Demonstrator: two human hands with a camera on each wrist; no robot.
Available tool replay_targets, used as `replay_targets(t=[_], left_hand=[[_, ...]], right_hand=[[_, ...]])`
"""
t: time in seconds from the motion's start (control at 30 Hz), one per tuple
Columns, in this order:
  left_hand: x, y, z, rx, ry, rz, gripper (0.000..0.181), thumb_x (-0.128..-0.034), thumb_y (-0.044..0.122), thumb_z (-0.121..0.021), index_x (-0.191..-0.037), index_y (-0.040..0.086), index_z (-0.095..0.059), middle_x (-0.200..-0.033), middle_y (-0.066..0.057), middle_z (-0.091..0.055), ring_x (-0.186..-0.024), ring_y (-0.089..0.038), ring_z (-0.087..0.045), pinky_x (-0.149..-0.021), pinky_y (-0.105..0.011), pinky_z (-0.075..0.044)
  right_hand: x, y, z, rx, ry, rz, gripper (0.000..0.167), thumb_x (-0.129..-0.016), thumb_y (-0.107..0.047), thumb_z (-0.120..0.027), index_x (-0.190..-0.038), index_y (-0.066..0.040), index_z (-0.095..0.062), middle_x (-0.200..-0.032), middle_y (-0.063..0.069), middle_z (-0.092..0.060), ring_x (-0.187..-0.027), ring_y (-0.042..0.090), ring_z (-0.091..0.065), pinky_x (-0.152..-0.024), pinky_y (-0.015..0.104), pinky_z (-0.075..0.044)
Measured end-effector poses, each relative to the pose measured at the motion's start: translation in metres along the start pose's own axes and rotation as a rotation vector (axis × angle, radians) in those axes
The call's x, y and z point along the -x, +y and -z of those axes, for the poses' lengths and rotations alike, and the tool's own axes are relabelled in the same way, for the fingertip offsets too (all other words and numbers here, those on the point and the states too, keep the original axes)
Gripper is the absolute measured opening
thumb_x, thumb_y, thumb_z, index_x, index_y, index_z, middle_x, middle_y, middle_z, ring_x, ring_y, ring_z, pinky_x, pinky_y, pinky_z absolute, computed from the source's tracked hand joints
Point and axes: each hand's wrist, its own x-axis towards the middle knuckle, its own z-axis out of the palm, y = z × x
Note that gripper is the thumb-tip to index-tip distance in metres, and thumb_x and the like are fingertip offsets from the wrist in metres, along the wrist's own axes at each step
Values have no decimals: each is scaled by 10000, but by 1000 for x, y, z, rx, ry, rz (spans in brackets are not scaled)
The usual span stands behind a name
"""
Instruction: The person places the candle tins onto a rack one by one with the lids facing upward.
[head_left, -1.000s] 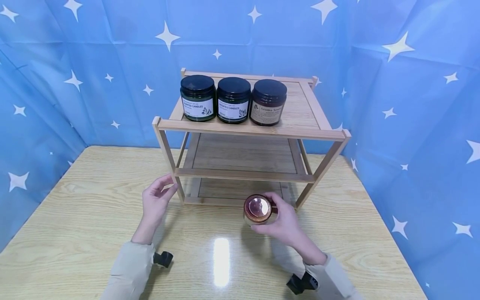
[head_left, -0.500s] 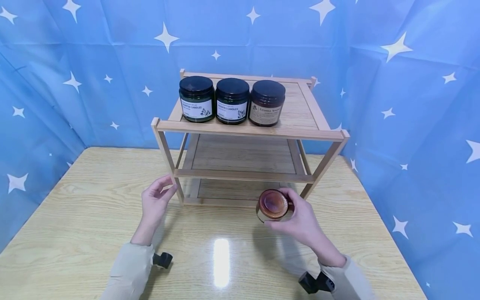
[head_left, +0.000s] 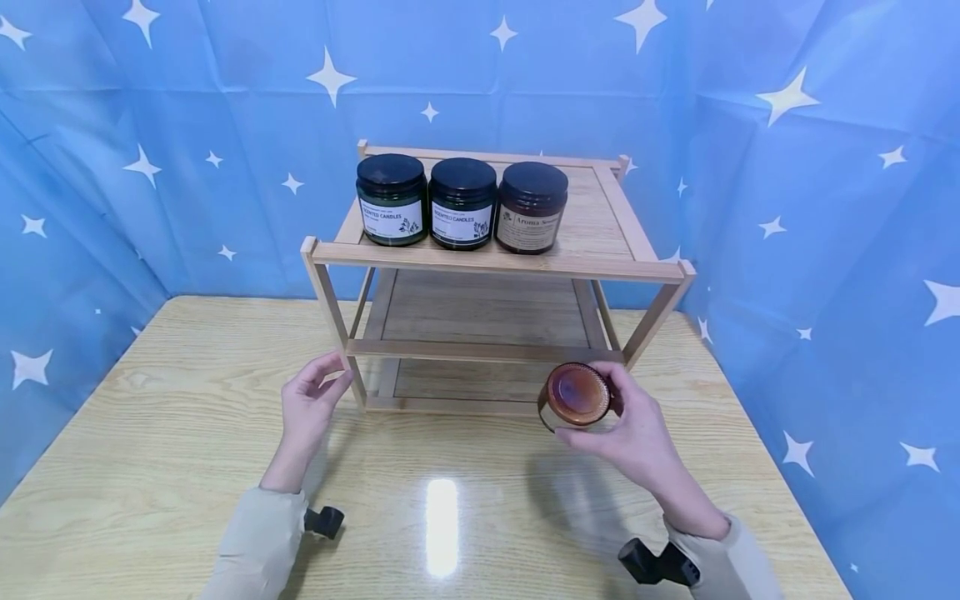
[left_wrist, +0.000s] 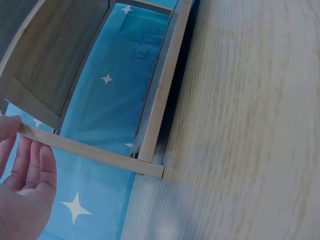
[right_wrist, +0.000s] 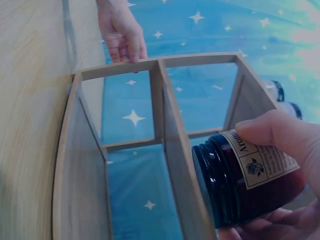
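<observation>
My right hand [head_left: 641, 433] grips an amber candle jar [head_left: 577, 394] in front of the rack's lower right side. The jar is bottom up, its glass base facing the head camera. In the right wrist view its black lid [right_wrist: 212, 182] points down toward the table side, and a cream "Aroma" label [right_wrist: 260, 160] shows beside my thumb. At the left, my left hand [head_left: 311, 396] pinches the front left leg of the wooden rack [head_left: 480, 350]; the left wrist view shows thumb and fingertips on either side of that leg [left_wrist: 85, 148].
Three dark-lidded candle jars stand in a row on the top shelf: two green ones [head_left: 392, 218] [head_left: 462, 223] and an amber one [head_left: 528, 227]. The rack stands on a light wood table [head_left: 187, 433]. A blue star-patterned curtain [head_left: 225, 150] surrounds the back and sides.
My right hand has moved right and upward with the jar, away from the table. The left hand keeps its hold on the rack leg.
</observation>
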Motion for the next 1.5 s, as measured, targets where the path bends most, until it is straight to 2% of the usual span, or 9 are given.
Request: replay_targets(t=[0.17,0.4,0.83,1.03,1.17,1.37,1.5], left_hand=[[0,0,-1,8,6,-2,357,-761,-247,-573,-985,10,-681,-905,59,-675,-864,-63,-622,-751,-172,-543],[1,1,0,-12,8,8,314,-769,-234,-578,-1001,-39,-663,-909,58,-673,-870,-65,-620,-753,-171,-541],[0,1,-1,-17,5,-1,302,-773,-230,-576,-1004,-52,-655,-907,54,-670,-869,-69,-618,-747,-171,-540],[-1,2,-1,-23,8,15,293,-777,-225,-578,-1003,-54,-654,-897,65,-674,-869,-62,-619,-753,-168,-539],[-1,2,-1,-22,8,28,297,-781,-217,-583,-998,-31,-663,-893,72,-674,-874,-64,-620,-757,-172,-538],[-1,3,-1,-35,5,32,281,-786,-207,-586,-1003,-43,-655,-894,79,-672,-877,-61,-618,-761,-170,-537],[0,3,0,-33,9,29,284,-784,-212,-581,-1003,-46,-655,-887,75,-671,-869,-60,-618,-764,-169,-538]], right_hand=[[0,-5,7,-7,26,5,695,-572,-3,-871,-1168,-15,-514,-1081,82,-603,-940,13,-534,-774,78,-459],[0,-13,15,-28,70,-2,705,-587,32,-850,-1196,4,-497,-1092,85,-588,-931,14,-544,-769,77,-455],[-6,-23,28,-15,122,35,694,-594,90,-818,-1198,22,-483,-1082,-67,-559,-909,43,-562,-749,83,-474],[-10,-32,34,-35,150,64,721,-576,138,-804,-1211,39,-477,-1103,-61,-550,-951,54,-559,-787,75,-470],[-14,-39,40,-54,168,70,727,-569,161,-795,-1211,10,-488,-1115,-42,-543,-967,76,-554,-800,78,-467],[-17,-47,48,-42,213,64,721,-572,153,-796,-1195,-82,-520,-1089,-39,-563,-901,87,-561,-728,80,-472],[-19,-52,54,-33,229,74,712,-586,155,-785,-1200,-92,-525,-1089,-23,-568,-886,97,-564,-715,88,-479]])
